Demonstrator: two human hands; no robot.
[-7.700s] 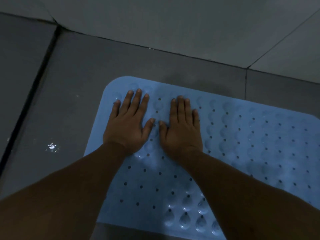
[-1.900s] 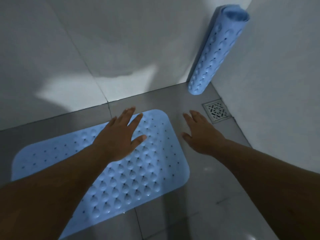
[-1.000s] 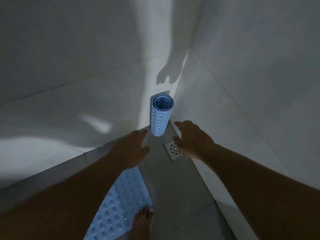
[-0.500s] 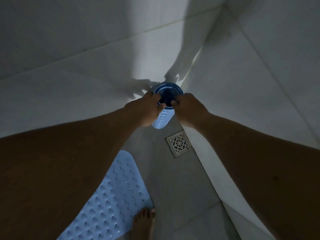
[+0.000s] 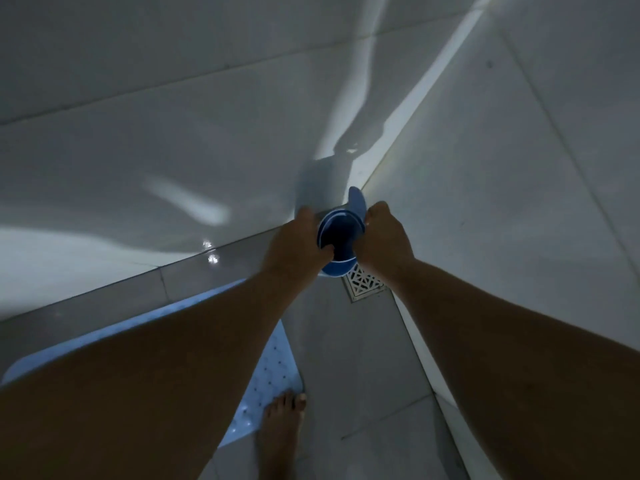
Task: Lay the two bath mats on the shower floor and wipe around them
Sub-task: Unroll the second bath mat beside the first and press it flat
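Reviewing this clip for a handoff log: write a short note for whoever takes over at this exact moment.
Left hand and right hand both grip the top of the rolled mat, which stands on end in the wall corner beside the floor drain.
First mat lies flat on the shower floor; a bare foot is at its edge.
Done: one mat laid.
Left: unroll and lay the second, wipe around both. No cloth in view.

The rolled mat [image 5: 341,237] stands on end in the wall corner, the left hand [image 5: 294,249] on its left side, the right hand [image 5: 384,242] on its right. The drain [image 5: 363,284] sits in the floor [image 5: 363,358] just before it, against the right wall. The flat mat [image 5: 273,368] lies on the floor to the left, under the left forearm. A bare foot [image 5: 280,431] stands at that mat's near right corner.
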